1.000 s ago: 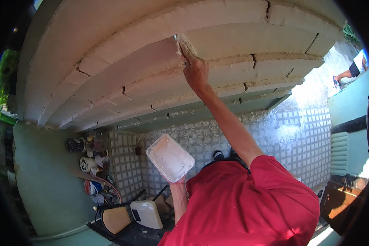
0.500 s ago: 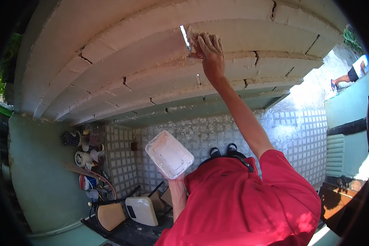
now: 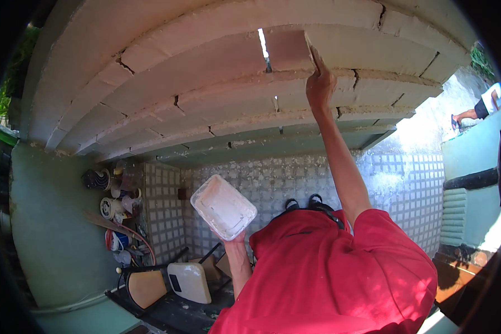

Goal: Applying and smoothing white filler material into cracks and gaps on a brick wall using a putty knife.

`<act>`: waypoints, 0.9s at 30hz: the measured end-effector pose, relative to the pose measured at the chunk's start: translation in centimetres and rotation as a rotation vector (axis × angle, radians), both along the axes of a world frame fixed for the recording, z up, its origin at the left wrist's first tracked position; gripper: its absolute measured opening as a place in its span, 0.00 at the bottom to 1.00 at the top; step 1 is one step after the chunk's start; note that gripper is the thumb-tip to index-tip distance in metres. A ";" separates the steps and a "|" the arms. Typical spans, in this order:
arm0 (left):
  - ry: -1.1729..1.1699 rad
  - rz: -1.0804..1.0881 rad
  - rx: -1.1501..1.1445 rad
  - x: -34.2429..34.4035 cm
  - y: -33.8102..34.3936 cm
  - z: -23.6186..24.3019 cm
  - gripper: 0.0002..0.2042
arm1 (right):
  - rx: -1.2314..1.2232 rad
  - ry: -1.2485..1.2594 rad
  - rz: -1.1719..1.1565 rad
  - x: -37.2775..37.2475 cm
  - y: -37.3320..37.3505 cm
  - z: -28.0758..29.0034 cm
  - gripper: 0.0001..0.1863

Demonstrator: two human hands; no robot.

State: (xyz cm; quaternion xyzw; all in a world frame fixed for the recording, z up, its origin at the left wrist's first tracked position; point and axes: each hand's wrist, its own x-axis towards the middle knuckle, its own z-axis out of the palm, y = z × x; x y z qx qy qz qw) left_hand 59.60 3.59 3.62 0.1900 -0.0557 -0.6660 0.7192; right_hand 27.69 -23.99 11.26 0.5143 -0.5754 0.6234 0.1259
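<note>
My right hand (image 3: 320, 83) is raised to the pale block wall (image 3: 217, 61), closed around a thin flat scraper (image 3: 313, 51) with a crusty pale coating on its edge. The scraper is tilted nearly edge-on, close to or touching the wall; I cannot tell which. Left of it, a darker patch (image 3: 286, 50) shows on a block, beside a bright upright gap (image 3: 263, 44) that lets light through. Lower down, my left hand (image 3: 235, 238) grips a white rectangular plastic tub (image 3: 224, 207) by its near end. White residue smears the tub's inside; its fingers are partly hidden underneath.
Several buckets (image 3: 112, 209) and a broom (image 3: 103, 220) line the left wall. Chairs (image 3: 189, 283) stand at the lower left. Tiled floor (image 3: 273, 181), spattered with white, lies below the wall. Another person (image 3: 479, 108) is at the far right.
My right hand has moved right along the wall and turned the scraper from flat to nearly edge-on, uncovering the blocks beside the bright gap. The tub has shifted slightly left.
</note>
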 end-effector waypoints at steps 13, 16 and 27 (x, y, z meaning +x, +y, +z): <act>-0.025 -0.036 0.042 -0.8 -1.0 0.4 0.25 | 0.157 -0.154 0.112 8.3 -1.0 -0.9 0.33; 0.043 -0.066 0.072 -0.7 -1.2 -0.6 0.29 | 0.083 -0.117 0.255 6.8 -0.5 -1.3 0.32; -0.004 -0.019 0.189 -2.7 0.2 0.9 0.25 | 0.098 -0.311 -0.163 -2.8 -0.4 -3.6 0.27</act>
